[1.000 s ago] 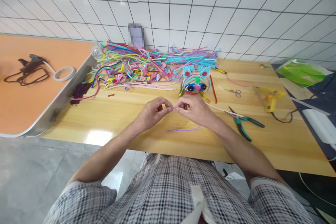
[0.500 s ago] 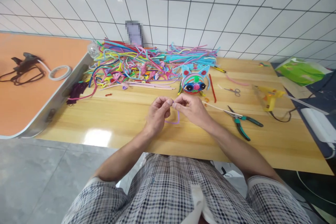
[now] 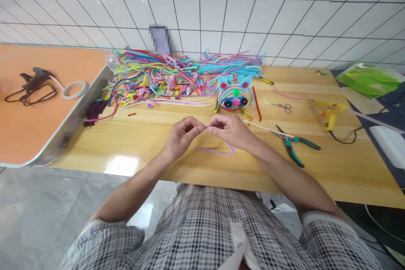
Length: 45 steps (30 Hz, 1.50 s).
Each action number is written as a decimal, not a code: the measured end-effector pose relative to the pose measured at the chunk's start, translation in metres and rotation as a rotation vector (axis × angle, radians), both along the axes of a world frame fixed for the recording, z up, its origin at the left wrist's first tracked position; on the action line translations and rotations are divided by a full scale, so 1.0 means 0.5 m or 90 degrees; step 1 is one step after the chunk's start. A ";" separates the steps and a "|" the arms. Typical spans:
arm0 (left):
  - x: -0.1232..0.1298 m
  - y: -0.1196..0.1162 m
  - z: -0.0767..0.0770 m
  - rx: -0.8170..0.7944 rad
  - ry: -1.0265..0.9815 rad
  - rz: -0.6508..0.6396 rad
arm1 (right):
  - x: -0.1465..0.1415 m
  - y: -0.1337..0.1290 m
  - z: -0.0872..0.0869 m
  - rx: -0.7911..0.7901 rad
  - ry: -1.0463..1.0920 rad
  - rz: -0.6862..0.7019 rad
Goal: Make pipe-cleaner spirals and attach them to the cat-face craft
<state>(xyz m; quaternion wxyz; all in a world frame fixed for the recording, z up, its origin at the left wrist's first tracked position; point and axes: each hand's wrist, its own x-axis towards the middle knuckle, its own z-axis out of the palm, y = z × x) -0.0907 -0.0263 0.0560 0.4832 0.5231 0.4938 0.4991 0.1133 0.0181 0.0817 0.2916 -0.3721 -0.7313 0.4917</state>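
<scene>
Both hands meet over the wooden table, fingertips pinched together. My left hand [image 3: 183, 136] and my right hand [image 3: 230, 130] grip a thin purple pipe cleaner [image 3: 218, 152] between thumbs and forefingers. Its bent length hangs below my right hand, curving back to a loose end on the left. The part between the fingertips is tiny and mostly hidden. Just beyond my right hand sits a round, striped pipe-cleaner figure [image 3: 235, 96] with blue ears, dark eyes and a pink nose.
A heap of coloured pipe cleaners [image 3: 158, 80] lies at the back. To the right are green-handled pliers [image 3: 292, 147], scissors [image 3: 286, 108], a red pipe cleaner [image 3: 257, 104] and a yellow glue gun [image 3: 330, 119]. White tape [image 3: 75, 90] rests on the orange surface.
My left hand has shifted left and tilted flatter. The purple pipe cleaner has swung from a compact bend to a wider curve reaching further right. The camera view has moved slightly.
</scene>
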 end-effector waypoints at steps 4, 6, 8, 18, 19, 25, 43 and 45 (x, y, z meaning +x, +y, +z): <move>0.056 -0.009 -0.015 -0.086 -0.279 0.073 | -0.015 0.001 -0.022 -0.079 0.085 -0.045; 0.077 -0.012 -0.022 -0.127 -0.366 0.090 | -0.016 0.003 -0.027 -0.104 0.094 -0.061; 0.082 -0.013 -0.025 -0.152 -0.386 0.086 | -0.012 0.006 -0.028 -0.119 0.091 -0.052; -0.021 0.010 0.001 -0.036 0.007 -0.032 | -0.001 0.012 -0.021 -0.114 0.023 -0.014; -0.020 0.017 0.001 -0.029 0.018 -0.041 | -0.002 0.012 -0.022 -0.110 0.023 -0.021; 0.038 0.066 -0.031 -0.056 -0.119 -0.068 | -0.008 0.004 -0.061 -0.110 0.144 -0.147; 0.071 0.005 -0.110 -0.280 -0.402 -0.116 | 0.001 -0.082 -0.167 -0.138 0.161 -0.229; 0.068 0.002 -0.112 -0.286 -0.395 -0.126 | 0.001 -0.087 -0.164 -0.151 0.160 -0.232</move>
